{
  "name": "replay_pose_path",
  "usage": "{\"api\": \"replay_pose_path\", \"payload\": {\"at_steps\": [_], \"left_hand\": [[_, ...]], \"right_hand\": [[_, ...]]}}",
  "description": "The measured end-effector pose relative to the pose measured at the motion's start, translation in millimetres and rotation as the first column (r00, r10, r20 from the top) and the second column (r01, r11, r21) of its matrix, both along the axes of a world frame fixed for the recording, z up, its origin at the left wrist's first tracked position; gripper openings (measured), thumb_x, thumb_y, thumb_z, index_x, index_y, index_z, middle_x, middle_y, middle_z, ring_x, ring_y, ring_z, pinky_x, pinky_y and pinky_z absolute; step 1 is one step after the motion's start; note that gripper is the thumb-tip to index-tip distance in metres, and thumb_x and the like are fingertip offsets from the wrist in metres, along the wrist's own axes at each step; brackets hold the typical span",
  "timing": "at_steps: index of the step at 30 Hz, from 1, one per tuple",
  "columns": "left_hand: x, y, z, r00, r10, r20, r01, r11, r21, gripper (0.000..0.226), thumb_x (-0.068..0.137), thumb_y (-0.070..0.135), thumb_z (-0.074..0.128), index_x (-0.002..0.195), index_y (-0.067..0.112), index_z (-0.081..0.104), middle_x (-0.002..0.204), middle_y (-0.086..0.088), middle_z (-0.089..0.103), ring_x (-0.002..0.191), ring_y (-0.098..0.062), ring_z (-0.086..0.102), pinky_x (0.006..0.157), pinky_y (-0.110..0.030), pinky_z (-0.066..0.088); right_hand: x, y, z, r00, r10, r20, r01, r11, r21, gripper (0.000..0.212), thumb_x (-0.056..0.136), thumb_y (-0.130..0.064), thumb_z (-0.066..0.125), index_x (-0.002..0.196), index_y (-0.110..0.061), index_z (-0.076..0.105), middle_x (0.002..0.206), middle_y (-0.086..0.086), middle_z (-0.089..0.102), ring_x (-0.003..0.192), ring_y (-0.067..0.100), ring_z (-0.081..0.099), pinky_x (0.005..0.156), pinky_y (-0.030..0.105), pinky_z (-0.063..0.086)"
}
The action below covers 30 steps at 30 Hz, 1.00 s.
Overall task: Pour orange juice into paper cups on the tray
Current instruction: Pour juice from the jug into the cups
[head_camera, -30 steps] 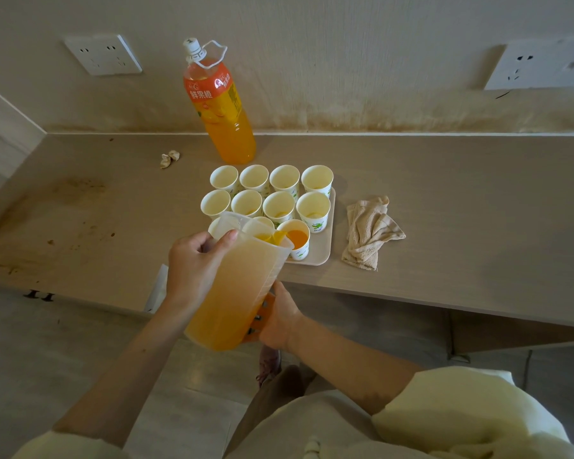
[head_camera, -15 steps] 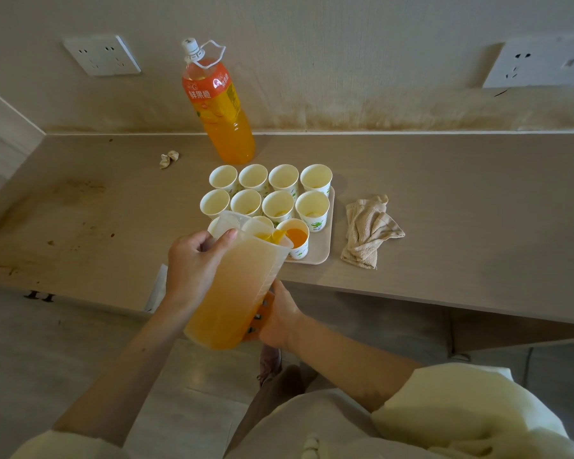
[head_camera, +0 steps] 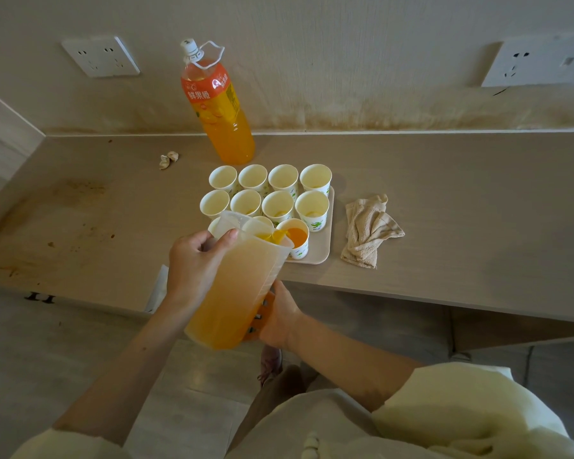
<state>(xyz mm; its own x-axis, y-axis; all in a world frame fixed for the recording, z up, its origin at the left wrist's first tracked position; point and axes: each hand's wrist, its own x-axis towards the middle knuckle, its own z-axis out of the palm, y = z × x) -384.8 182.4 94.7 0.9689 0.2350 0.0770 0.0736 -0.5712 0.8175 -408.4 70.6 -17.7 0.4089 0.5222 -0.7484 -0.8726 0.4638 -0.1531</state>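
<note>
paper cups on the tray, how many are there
11 paper cups on the tray: four in the back row, four in the middle row, three in front, two of those partly behind the pitcher; a twelfth may be hidden there.

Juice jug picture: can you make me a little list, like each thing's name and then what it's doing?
jug: tilted, orange juice running from its spout
filling cup: front right on the tray, juice inside
left grip: holds the jug's side near the rim
right grip: holds the jug's orange handle
other cups: two rows of four behind, not filled
tray: near the counter's front edge
bottle: upright by the wall, capped
cloth: crumpled, right of the tray
</note>
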Motion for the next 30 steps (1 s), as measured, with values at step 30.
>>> {"api": "replay_pose_path", "payload": {"at_steps": [30], "left_hand": [[-0.1,1.8,0.8,1.0,-0.004,-0.002,0.004,1.0,0.011,0.055,0.085,0.033,0.07,0.052,0.012,0.031,0.053,-0.006,0.03,0.054,-0.019,0.03,0.056,-0.032,0.029]], "right_hand": [[-0.3,4.9,-5.4,1.0,-0.017,0.001,0.017,1.0,0.003,0.058,0.095,-0.066,0.034,0.129,-0.025,0.058,0.127,0.011,0.061,0.109,0.036,0.059,0.09,0.063,0.046]]}}
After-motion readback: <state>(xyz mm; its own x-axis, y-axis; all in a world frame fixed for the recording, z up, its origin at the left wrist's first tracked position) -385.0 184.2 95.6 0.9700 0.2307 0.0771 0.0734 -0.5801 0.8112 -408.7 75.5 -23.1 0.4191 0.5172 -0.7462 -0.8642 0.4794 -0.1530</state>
